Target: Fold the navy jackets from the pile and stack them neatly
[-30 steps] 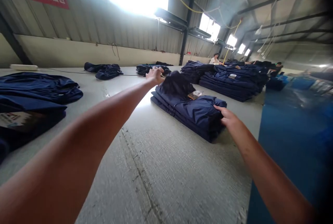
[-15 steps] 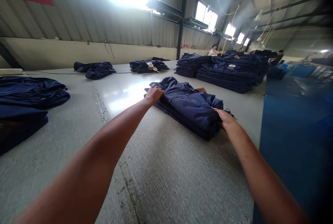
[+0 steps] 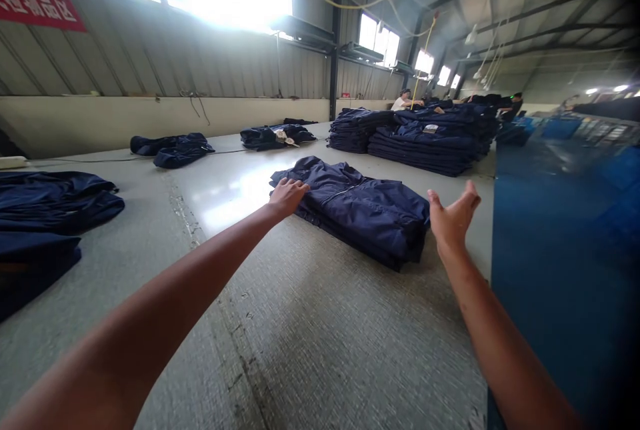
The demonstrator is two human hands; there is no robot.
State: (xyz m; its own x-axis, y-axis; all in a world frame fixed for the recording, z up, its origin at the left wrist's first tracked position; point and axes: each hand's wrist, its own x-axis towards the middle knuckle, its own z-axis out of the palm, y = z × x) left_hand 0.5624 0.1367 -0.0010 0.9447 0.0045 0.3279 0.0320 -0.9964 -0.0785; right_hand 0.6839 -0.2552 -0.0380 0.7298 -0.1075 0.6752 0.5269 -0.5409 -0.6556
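Note:
A small stack of folded navy jackets (image 3: pixel 357 207) lies on the table, the top one showing a zip across its front. My left hand (image 3: pixel 289 195) rests on the stack's near left edge, with its fingers laid over the cloth; the thumb is hidden. Just off the right end of the stack, my right hand (image 3: pixel 454 213) is open and holds nothing. Its thumb and fingers are spread apart and point upward.
Tall piles of folded navy garments (image 3: pixel 425 140) stand farther back on the table (image 3: pixel 300 343). Loose navy garments (image 3: pixel 173 150) lie along the wall side, with more dark clothing (image 3: pixel 55 200) at the left. A blue floor (image 3: pixel 545 270) runs along the right. People (image 3: pixel 403 102) are far back.
My right hand has let go of the jackets' right end, moved slightly right and up, and opened. A brown tag seen earlier behind the top jacket no longer shows. The view has shifted slightly.

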